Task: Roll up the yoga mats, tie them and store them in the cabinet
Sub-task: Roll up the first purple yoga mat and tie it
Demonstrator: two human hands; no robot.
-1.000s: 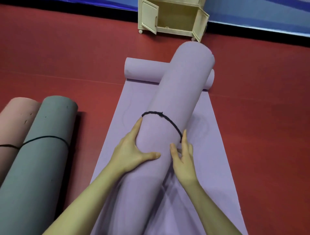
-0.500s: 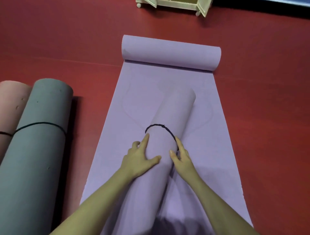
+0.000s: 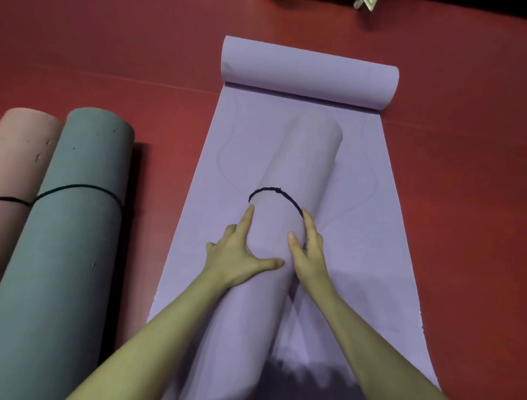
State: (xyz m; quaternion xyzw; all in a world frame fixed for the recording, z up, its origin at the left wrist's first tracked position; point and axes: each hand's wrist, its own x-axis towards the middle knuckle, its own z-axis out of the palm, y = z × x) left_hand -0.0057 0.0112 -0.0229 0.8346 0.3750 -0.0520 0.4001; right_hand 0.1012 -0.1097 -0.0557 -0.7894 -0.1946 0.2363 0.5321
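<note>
**Head view: both hands clasp a tied lilac roll lying on a half-unrolled mat**

The head camera looks down at a rolled lilac mat [image 3: 296, 177] that lies lengthwise on top of a flat lilac mat [image 3: 379, 257] spread over the red floor [image 3: 114, 57]. A black cord [image 3: 278, 194] loops around the roll near its middle, with a knot on its upper side. The left hand [image 3: 242, 254] presses against the roll's left flank, fingers stretched forward along it and thumb laid across the top. The right hand [image 3: 309, 251] holds the right flank in the same way, its forefinger reaching up to the cord and its thumb resting on top, so the roll sits cupped between the two palms. Neither hand wraps fully round it.

The flat mat's far end is curled into a loose roll [image 3: 310, 72] lying crosswise, apart from the tied roll's far end. To the left, well apart from the lilac mats, a rolled green mat [image 3: 74, 228] lies touching a rolled pink mat [image 3: 20, 154]; each has a dark cord around it. A corner of the cream cabinet [image 3: 365, 4] shows at the top edge, on the floor beyond the mats.
</note>
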